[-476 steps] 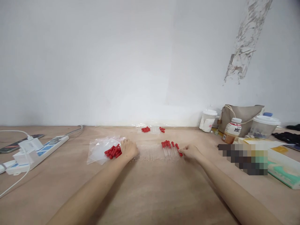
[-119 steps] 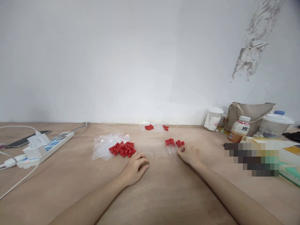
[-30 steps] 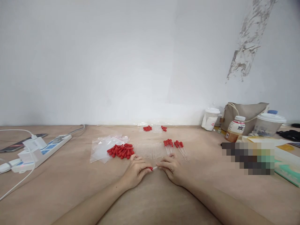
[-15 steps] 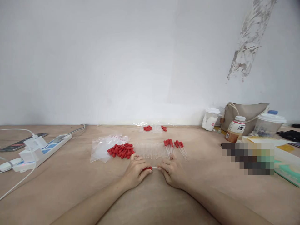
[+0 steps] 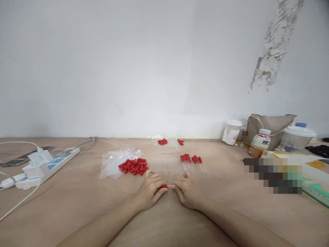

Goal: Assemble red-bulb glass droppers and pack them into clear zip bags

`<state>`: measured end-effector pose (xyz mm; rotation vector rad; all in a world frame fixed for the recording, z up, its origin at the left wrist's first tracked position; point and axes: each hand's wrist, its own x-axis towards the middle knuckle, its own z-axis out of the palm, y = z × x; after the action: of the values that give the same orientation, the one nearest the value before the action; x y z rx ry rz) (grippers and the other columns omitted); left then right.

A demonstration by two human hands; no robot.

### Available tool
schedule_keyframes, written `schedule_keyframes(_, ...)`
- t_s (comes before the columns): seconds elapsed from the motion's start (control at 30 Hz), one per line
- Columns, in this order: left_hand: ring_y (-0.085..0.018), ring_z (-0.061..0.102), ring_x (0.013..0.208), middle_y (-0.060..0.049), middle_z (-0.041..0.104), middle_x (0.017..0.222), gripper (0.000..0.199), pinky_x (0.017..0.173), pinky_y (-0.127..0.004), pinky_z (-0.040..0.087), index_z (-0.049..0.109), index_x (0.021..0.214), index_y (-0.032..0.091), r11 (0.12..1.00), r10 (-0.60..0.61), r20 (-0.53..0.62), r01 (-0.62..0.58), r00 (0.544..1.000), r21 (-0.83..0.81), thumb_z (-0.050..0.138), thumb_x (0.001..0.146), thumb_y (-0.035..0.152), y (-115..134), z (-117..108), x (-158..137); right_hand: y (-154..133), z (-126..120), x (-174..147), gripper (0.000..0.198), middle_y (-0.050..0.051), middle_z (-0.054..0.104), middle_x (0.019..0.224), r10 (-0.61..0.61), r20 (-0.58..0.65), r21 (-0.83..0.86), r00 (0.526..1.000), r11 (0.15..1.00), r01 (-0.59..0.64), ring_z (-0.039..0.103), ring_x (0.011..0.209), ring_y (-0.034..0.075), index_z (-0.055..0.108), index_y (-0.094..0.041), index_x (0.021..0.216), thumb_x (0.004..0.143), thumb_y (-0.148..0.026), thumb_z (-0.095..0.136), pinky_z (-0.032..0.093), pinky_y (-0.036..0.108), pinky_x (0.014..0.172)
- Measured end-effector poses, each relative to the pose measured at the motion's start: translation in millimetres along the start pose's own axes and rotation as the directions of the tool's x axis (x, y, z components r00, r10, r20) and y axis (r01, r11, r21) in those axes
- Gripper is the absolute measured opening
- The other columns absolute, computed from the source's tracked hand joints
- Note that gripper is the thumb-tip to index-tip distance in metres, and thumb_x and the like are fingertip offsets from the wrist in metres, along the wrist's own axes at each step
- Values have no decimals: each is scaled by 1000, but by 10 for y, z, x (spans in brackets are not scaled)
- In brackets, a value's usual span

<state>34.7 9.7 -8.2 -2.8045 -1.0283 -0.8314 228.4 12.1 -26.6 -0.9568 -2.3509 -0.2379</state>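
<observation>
On the desk (image 5: 64, 195), near centre, the left hand (image 5: 152, 191) is pinching a red bulb (image 5: 162, 187), the right hand (image 5: 186, 191) a thin tube (image 5: 169, 186); less tube is showing than moments ago, seemingly seating deeper.

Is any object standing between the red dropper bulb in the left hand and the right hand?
No obstacle is visible: only the thin clear tube spans the gap from the red dropper bulb in the left hand to the right hand.

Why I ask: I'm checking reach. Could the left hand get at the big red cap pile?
Probably yes: the nearby pile looks unblocked, though the left hand holds a red cap.
</observation>
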Motion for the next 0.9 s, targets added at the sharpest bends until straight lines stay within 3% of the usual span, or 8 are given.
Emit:
schedule_keyframes(0.17, -17, 52, 68, -2, 60, 66, 23, 82, -37, 29, 58, 77, 19, 998, 57, 11, -57, 998, 23, 38, 87, 27, 1, 0, 4, 5, 2, 10, 26, -1, 59, 64, -7, 39, 24, 999, 1000, 6, 47, 57, 11, 54, -18, 68, 85, -20, 34, 27, 29, 67)
schedule_keyframes(0.5, -19, 52, 83, -2, 63, 86, 18, 92, -43, 17, 54, 99, 24, 998, -48, -108, 52, 993, 35, 49, 82, 25, 0, -68, -45, 42, -342, 99, 20, 2, 60, 75, -99, 102, -56, 990, 993, 105, 48, 74, 15, 60, -22, 76, 83, -23, 41, 25, 32, 70)
schedule_keyframes(0.6, -22, 48, 96, -7, 56, 106, 42, 90, -41, 22, 41, 118, 22, 991, -132, -171, 136, 976, 8, 54, 78, 26, -40, -80, -71, 251, -381, 114, 22, 3, 62, 75, 108, 19, -22, 994, 994, -108, 51, 75, 16, 62, -22, 75, 82, -24, 41, 27, 31, 72)
schedule_keyframes(0.63, -23, 47, 98, -7, 55, 108, 44, 89, -40, 24, 40, 119, 22, 987, -157, -179, 160, 971, -1, 54, 78, 26, -54, -82, -80, 358, -386, 115, 23, 3, 63, 75, 248, -28, 2, 968, 969, -248, 53, 75, 16, 63, -22, 75, 82, -26, 41, 28, 31, 71)
schedule_keyframes(0.67, -22, 47, 97, -7, 55, 106, 40, 87, -39, 26, 43, 116, 22, 985, -173, -168, 175, 970, -8, 54, 78, 25, -66, -83, -88, 478, -390, 110, 26, 3, 64, 74, 410, -70, 30, 909, 912, -409, 54, 72, 17, 63, -22, 75, 83, -29, 40, 30, 31, 69)
schedule_keyframes(0.73, -21, 49, 90, -3, 60, 94, 21, 85, -39, 25, 53, 100, 23, 983, -182, -109, 182, 977, -10, 52, 79, 24, -81, -83, -97, 727, -395, 80, 33, 5, 65, 71, 700, -143, 41, 700, 711, -702, 56, 68, 20, 65, -22, 73, 82, -39, 37, 31, 34, 68)
schedule_keyframes(0.8, -19, 51, 82, 0, 61, 81, 7, 85, -41, 22, 57, 81, 23, 984, -176, -38, 177, 984, -2, 50, 80, 22, -83, -82, -95, 942, -390, 24, 34, 6, 67, 72, 819, -146, 15, 554, 562, -827, 58, 73, 25, 66, -24, 72, 78, -44, 39, 29, 39, 73)
schedule_keyframes(0.9, -17, 51, 76, 2, 60, 72, 12, 86, -42, 19, 56, 71, 21, 984, -177, -2, 177, 984, 7, 49, 81, 21, -73, -76, -82, 1118, -357, -56, 33, 7, 67, 75, 875, -104, -35, 473, 473, -881, 58, 79, 28, 67, -25, 72, 75, -45, 41, 26, 45, 78)
